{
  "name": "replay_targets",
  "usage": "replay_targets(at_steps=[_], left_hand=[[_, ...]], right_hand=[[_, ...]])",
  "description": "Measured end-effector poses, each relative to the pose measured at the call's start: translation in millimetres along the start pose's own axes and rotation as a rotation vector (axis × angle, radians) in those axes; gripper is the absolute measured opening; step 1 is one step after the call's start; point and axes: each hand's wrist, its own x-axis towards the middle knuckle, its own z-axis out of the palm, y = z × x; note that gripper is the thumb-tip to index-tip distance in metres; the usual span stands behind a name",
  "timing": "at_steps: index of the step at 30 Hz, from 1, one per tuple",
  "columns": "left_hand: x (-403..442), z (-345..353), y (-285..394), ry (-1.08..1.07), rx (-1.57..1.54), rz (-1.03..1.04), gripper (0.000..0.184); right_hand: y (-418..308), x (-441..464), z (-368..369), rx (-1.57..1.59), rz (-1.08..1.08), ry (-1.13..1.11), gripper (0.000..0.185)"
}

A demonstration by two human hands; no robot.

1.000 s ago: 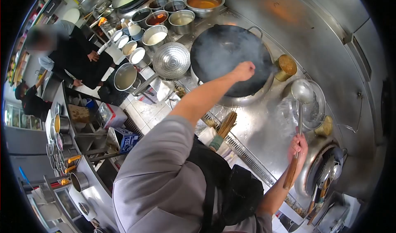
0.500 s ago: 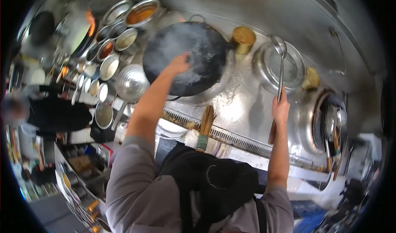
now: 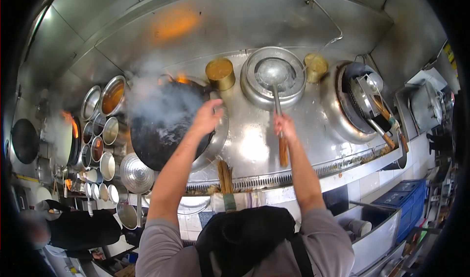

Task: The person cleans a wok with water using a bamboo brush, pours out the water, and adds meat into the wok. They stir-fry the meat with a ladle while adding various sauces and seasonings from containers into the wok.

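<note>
A black wok (image 3: 166,130) gives off thick smoke on the left burner, with flames at its back edge. My left hand (image 3: 207,116) is over the wok's right rim, fingers apart and holding nothing. My right hand (image 3: 284,125) grips the ladle (image 3: 275,76) by its handle, the wooden end pointing down toward me. The ladle's bowl is over a round metal basin (image 3: 267,92) at the back centre. A brass-coloured can (image 3: 220,73) stands between wok and basin. A bamboo brush (image 3: 225,177) lies at the front edge of the steel counter.
Several sauce pots (image 3: 110,131) and a perforated strainer (image 3: 137,173) are at the left. Another can (image 3: 316,66) stands right of the basin under a bent tap (image 3: 338,24). A burner (image 3: 342,105) holding utensils is at the right. A person in black (image 3: 85,230) is at lower left.
The view has turned rightward. My left hand has moved from over the wok's middle to its right rim and its fingers have spread. The ladle's bowl is now over the basin's middle.
</note>
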Motion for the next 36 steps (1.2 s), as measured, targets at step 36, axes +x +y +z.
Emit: replay_targets(at_steps=[36], left_hand=[[-239,-116,-103,0.255,-0.256,-0.572,0.029]], right_hand=[[-61,29,-49,-0.07,0.373,-0.056,0.025]])
